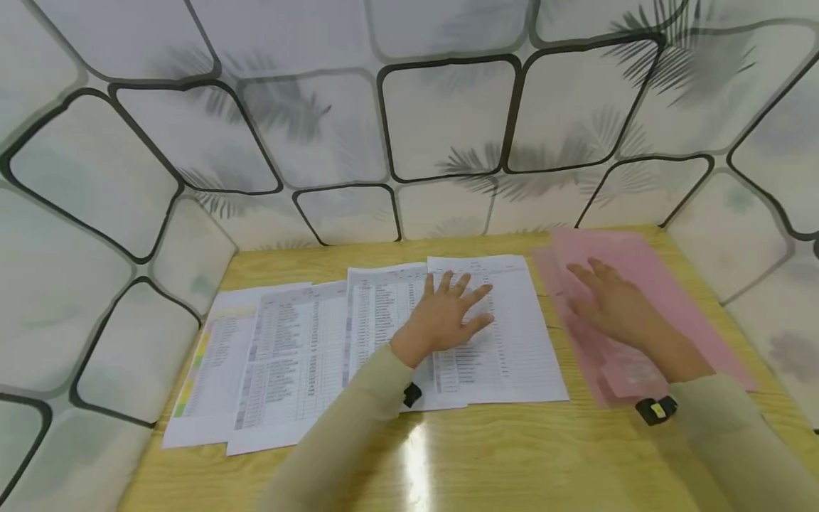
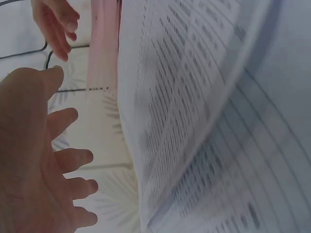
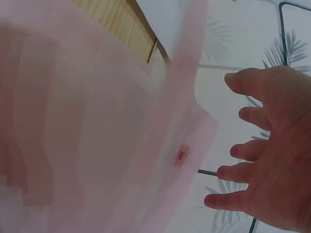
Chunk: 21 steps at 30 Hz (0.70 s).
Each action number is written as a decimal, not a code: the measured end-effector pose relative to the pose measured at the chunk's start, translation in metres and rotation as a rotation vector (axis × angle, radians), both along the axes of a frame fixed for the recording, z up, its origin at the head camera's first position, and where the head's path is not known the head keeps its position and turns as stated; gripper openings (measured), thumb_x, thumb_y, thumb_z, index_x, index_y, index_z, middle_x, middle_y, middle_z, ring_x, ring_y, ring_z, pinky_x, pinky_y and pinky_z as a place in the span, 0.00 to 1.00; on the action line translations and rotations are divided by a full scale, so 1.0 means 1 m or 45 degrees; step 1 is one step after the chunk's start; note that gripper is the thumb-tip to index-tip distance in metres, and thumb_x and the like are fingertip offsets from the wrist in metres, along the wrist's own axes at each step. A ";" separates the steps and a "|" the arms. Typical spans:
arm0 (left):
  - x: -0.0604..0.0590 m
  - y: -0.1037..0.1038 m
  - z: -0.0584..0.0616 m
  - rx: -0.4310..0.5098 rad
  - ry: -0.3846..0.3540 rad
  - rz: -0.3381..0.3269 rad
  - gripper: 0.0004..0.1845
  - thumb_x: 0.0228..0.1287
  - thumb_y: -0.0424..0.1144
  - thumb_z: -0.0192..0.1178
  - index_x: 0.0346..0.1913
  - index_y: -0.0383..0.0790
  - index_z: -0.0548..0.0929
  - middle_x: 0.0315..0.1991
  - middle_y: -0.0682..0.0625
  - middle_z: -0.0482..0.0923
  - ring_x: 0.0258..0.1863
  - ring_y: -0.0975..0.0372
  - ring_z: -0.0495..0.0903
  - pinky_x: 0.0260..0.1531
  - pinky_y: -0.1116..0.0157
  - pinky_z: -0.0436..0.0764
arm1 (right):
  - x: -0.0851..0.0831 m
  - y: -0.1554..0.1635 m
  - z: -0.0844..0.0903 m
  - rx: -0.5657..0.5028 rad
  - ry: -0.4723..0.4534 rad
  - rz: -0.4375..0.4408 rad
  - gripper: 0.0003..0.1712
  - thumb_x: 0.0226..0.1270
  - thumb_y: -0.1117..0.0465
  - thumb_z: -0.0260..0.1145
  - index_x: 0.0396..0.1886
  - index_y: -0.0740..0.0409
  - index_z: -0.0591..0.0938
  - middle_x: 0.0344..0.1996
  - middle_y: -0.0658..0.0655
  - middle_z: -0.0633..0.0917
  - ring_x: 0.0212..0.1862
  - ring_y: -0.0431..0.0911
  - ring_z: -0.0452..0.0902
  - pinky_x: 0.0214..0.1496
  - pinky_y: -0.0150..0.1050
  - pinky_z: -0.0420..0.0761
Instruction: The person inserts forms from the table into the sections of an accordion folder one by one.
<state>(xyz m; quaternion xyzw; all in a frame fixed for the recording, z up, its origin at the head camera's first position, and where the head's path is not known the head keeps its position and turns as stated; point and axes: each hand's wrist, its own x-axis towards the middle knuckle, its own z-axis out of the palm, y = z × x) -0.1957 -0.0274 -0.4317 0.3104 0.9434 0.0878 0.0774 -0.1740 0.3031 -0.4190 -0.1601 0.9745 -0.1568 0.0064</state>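
Light wooden tabletop (image 1: pixel 486 455) sits boxed in by white wall panels with black curved lines and grey palm-leaf print (image 1: pixel 448 121). Landmark: the rightmost white printed sheet with dense table rows (image 1: pixel 512 334), lying flat near the table's middle.

Left hand (image 1: pixel 448 316) lies palm down on that sheet's left part, fingers straight and spread, pinching nothing. Left wrist view shows the same hand (image 2: pixel 43 160) with fingers (image 2: pixel 73 158) fanned apart and the printed page (image 2: pixel 194 111) blurred close to the lens.

Left of the landmark sheet, three more white printed sheets (image 1: pixel 288 355) lie in an overlapping row; the farthest-left one has a coloured strip down its edge (image 1: pixel 195 370).

Right of the landmark sheet, just beside it, lies a translucent pink plastic document folder (image 1: pixel 697 313), flat on the table and reaching toward the back wall. Right hand (image 1: pixel 611 302) is over the folder's left half, fingers straight and slightly apart; contact can't be told, motion blur. Right wrist view: right hand (image 3: pixel 272 160) with relaxed, separated fingers (image 3: pixel 238 172), holding nothing, and the pink folder (image 3: pixel 97 136) with a small red snap (image 3: pixel 182 155).

Beige sleeves (image 1: pixel 358 427) cover both arms; a small black device (image 1: pixel 655 409) sits at the right wrist.
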 end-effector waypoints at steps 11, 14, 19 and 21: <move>0.003 0.079 -0.022 -0.187 0.006 -0.133 0.34 0.82 0.70 0.29 0.85 0.70 0.52 0.86 0.50 0.51 0.85 0.44 0.49 0.83 0.38 0.47 | 0.011 0.004 -0.004 0.055 -0.131 0.024 0.44 0.78 0.42 0.65 0.82 0.60 0.62 0.77 0.86 0.56 0.69 0.86 0.61 0.56 0.80 0.76; 0.007 0.095 -0.025 -0.267 0.010 -0.131 0.34 0.81 0.71 0.29 0.85 0.72 0.50 0.87 0.53 0.49 0.86 0.47 0.48 0.84 0.41 0.47 | 0.011 0.005 -0.006 0.053 -0.168 0.030 0.46 0.76 0.42 0.67 0.81 0.60 0.62 0.76 0.86 0.55 0.71 0.86 0.59 0.56 0.81 0.76; 0.012 0.114 -0.030 -0.324 0.053 -0.146 0.33 0.81 0.70 0.29 0.84 0.72 0.51 0.87 0.57 0.48 0.86 0.49 0.48 0.85 0.43 0.48 | 0.014 0.007 -0.008 0.039 -0.175 0.033 0.45 0.74 0.45 0.69 0.80 0.60 0.63 0.76 0.87 0.56 0.72 0.86 0.56 0.57 0.82 0.74; 0.013 0.118 -0.032 -0.340 0.072 -0.146 0.34 0.81 0.71 0.28 0.84 0.72 0.50 0.87 0.58 0.47 0.86 0.50 0.49 0.85 0.44 0.48 | 0.015 0.007 -0.009 0.031 -0.166 0.044 0.44 0.74 0.47 0.70 0.80 0.61 0.63 0.75 0.88 0.57 0.71 0.86 0.57 0.57 0.82 0.74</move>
